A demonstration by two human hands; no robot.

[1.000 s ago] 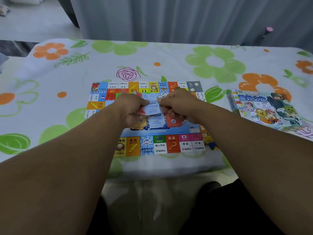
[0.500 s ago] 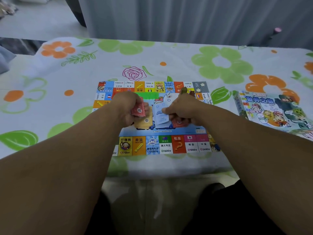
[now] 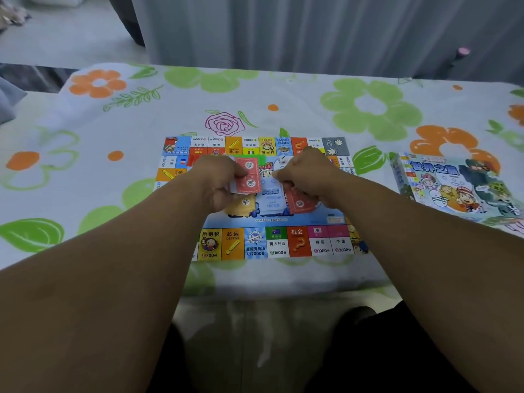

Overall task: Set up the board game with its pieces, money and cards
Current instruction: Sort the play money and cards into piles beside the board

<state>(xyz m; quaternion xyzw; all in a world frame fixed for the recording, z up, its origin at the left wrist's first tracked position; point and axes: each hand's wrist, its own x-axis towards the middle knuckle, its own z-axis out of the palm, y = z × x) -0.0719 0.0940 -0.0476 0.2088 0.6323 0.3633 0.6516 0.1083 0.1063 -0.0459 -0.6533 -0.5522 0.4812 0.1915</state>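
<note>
My two bare forearms reach out from the bottom of the view over the near edge of the desk (image 3: 85, 180), which is covered by a white cloth printed with green and orange flowers. The colourful rectangular paper game board (image 3: 255, 245) lies flat on the cloth in front of me, and both forearms cross its near row of squares. Three small heaps rest on its blue middle: a yellow paper note (image 3: 244, 204) on the left, pale blue paper notes (image 3: 272, 205) in the centre and a red paper heap (image 3: 299, 204) on the right. Just above them, the left grip (image 3: 218, 180) pinches red paper notes (image 3: 249, 177) between thumb and fingers, with a pale sheet showing beneath. The right grip (image 3: 306, 171) is curled close beside it; I cannot tell whether it holds anything. Well off to the right, the illustrated cardboard game box (image 3: 453, 188) lies on the cloth. Grey curtains (image 3: 312, 32) hang behind the desk.
</note>
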